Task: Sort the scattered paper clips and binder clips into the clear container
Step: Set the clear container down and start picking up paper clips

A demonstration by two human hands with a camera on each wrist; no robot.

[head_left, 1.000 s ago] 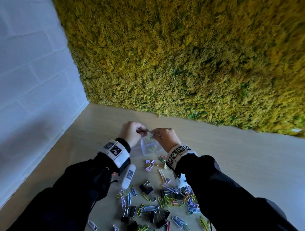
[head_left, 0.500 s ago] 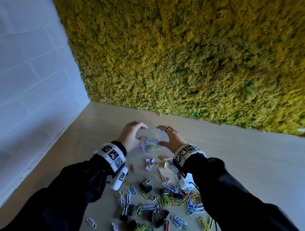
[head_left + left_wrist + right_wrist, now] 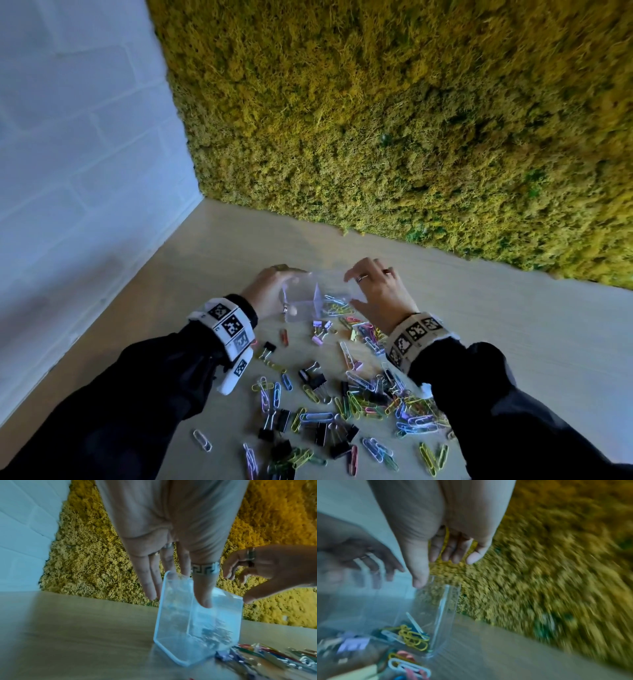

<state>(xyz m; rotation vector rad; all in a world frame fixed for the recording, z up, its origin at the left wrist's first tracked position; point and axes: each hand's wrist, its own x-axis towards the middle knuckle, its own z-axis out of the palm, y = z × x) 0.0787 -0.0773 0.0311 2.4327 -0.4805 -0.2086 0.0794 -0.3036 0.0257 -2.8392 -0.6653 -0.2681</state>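
Observation:
The clear container (image 3: pixel 310 303) stands on the wooden table (image 3: pixel 496 342), with an inner divider and coloured paper clips (image 3: pixel 337 306) in its right compartment. My left hand (image 3: pixel 270 291) grips its left side, thumb on the near wall and fingers behind the far wall (image 3: pixel 204 595). It looks tilted in the left wrist view (image 3: pixel 197 622). My right hand (image 3: pixel 380 291) arches over its right end with fingers spread, the thumb (image 3: pixel 248 597) by the rim. Loose paper clips (image 3: pixel 363 397) and black binder clips (image 3: pixel 318 380) lie scattered nearer me.
A yellow-green moss wall (image 3: pixel 376 120) rises behind the table and a white brick wall (image 3: pixel 78 154) bounds it on the left. Small pink binder clips (image 3: pixel 322 330) lie just in front of the container. Bare tabletop stretches to the right.
A second ago both hands pinched something small above the container. They have since spread and come down around its two ends, the left taking hold of it.

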